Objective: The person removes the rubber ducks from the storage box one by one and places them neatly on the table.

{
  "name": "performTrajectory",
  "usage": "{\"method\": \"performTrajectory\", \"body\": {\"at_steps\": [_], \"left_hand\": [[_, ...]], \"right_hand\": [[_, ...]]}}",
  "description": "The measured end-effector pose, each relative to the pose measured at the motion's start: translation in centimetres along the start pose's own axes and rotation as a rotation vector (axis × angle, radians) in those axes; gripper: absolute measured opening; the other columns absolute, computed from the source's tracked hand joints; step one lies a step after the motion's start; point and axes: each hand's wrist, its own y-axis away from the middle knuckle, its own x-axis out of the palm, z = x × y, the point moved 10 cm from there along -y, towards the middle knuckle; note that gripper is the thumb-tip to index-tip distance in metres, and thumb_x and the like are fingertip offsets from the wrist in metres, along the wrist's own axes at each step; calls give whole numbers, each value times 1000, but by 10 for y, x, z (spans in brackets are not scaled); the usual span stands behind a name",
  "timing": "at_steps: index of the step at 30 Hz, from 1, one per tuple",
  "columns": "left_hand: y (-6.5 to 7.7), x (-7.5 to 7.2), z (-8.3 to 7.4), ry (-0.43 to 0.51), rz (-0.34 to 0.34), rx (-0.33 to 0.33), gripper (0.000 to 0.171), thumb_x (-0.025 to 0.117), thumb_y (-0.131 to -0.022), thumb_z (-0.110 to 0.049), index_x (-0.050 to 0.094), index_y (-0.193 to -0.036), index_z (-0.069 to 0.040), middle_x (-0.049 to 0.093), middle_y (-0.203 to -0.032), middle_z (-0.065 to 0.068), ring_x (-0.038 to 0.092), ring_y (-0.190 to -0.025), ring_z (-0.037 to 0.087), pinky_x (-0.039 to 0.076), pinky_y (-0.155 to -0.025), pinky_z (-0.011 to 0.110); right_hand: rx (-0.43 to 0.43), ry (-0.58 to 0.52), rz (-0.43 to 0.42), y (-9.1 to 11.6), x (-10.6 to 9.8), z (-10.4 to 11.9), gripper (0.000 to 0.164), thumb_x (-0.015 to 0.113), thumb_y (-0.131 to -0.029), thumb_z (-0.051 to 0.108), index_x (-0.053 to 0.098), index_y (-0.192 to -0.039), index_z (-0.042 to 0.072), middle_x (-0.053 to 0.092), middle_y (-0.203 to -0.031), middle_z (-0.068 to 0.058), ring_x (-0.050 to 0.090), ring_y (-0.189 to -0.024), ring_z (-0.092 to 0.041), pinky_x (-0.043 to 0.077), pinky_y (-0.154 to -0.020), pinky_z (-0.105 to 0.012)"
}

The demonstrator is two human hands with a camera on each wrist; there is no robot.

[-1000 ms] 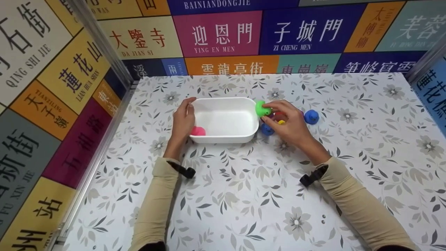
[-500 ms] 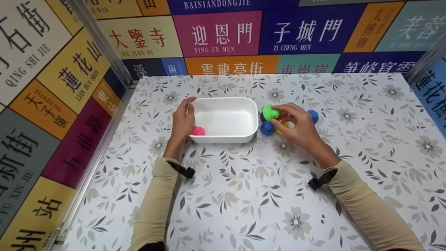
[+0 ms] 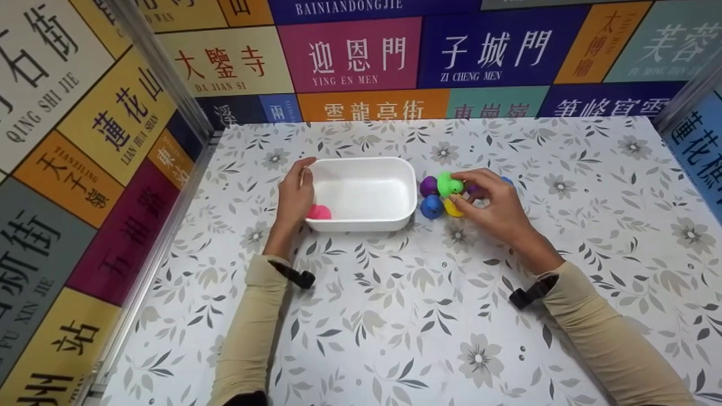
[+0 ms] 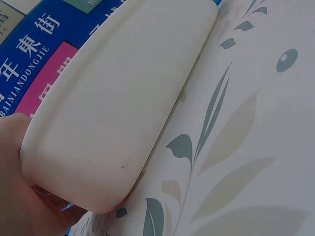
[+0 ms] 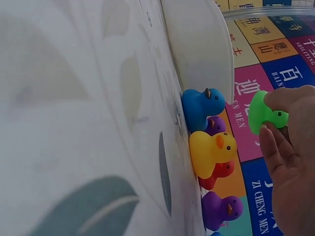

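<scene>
In the head view a white plastic tub (image 3: 361, 226) stands on the table, and my left hand (image 3: 294, 194) grips its left end. Part of a pink toy (image 3: 320, 212) shows inside, by the near left corner. Right of the tub, my right hand (image 3: 499, 211) pinches a green rubber duck (image 3: 449, 184) between thumb and fingers. The right wrist view has this duck raised above the table, beside a cluster: a blue duck (image 5: 199, 108), a yellow duck (image 5: 210, 152), a red duck (image 5: 216, 173) and a purple duck (image 5: 220, 211). Another purple duck (image 3: 428, 186) sits close to the tub.
A second blue duck (image 3: 507, 181) is mostly hidden behind my right hand. White cloth with grey leaves and flowers covers the table (image 3: 383, 316). Panels with coloured lettering (image 3: 350, 62) rise along the back and left sides.
My right hand has moved right, away from the tub's rim, carrying the green duck over the cluster. The left hand and the tub stay in place.
</scene>
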Motion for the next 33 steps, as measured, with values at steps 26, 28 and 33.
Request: {"method": "performTrajectory", "body": {"at_steps": [26,28,33], "left_hand": [[-1,1,0,2,4,-56,46,39,-113,-11,62,-151,-20,58,-162,2,47,-156,19,35,-132,41],[-1,1,1,2,5,-64,46,39,-113,-11,62,-151,-21,58,-162,2,47,-156,19,35,-131,41],[-1,1,1,7,9,-70,46,39,-114,-11,62,-152,-19,58,-162,2,46,-156,20,34,-132,42]], "right_hand": [[73,103,44,16,-28,-10,42,86,-90,4,79,-130,12,74,-119,-8,66,-89,-20,56,-74,-12],[87,132,45,17,-30,-12,42,86,-90,3,79,-130,12,74,-118,-7,65,-84,-17,55,-72,-13],[101,163,40,20,-34,-15,43,85,-87,-5,78,-129,4,74,-115,-15,63,-81,-15,53,-70,-13]]}}
